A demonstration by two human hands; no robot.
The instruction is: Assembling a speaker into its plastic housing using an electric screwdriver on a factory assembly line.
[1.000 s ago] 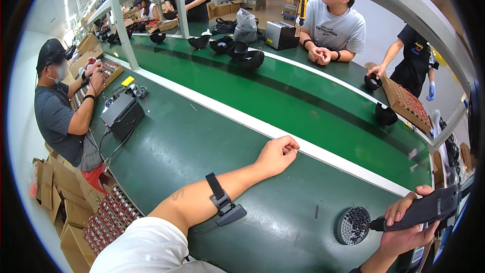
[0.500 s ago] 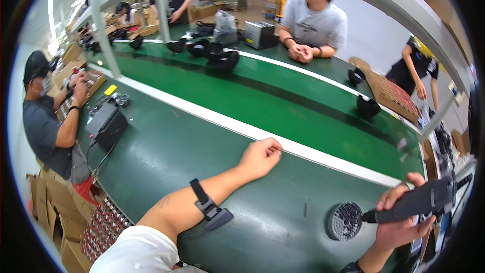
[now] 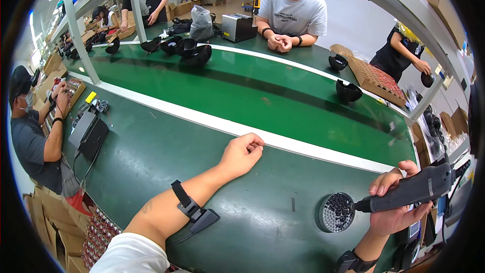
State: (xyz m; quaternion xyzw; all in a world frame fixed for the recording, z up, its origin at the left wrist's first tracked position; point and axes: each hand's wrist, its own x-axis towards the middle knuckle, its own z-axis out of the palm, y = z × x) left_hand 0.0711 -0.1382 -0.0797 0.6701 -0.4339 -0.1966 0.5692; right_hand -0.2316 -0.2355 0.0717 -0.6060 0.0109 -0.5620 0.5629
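My right hand is wrapped around a black electric screwdriver, held almost level with its thumb side up. The screwdriver's tip points left, at the edge of a round dish full of small dark screws; whether it touches them I cannot tell. My left hand rests on the green tabletop beside the white strip, fingers curled in and nothing visible in them. A black strap with a small clip-on device sits on my left forearm, and a black band is on my right wrist.
A green conveyor belt runs beyond the white strip, carrying several black domed shells. A black power box with cables stands at left near a seated co-worker. Across the belt are another person and a cardboard tray.
The whole picture has shifted left and slightly up. My hands keep nearly the same places on the table, and the screwdriver stays by the dish. A co-worker at far right now holds a dark round piece.
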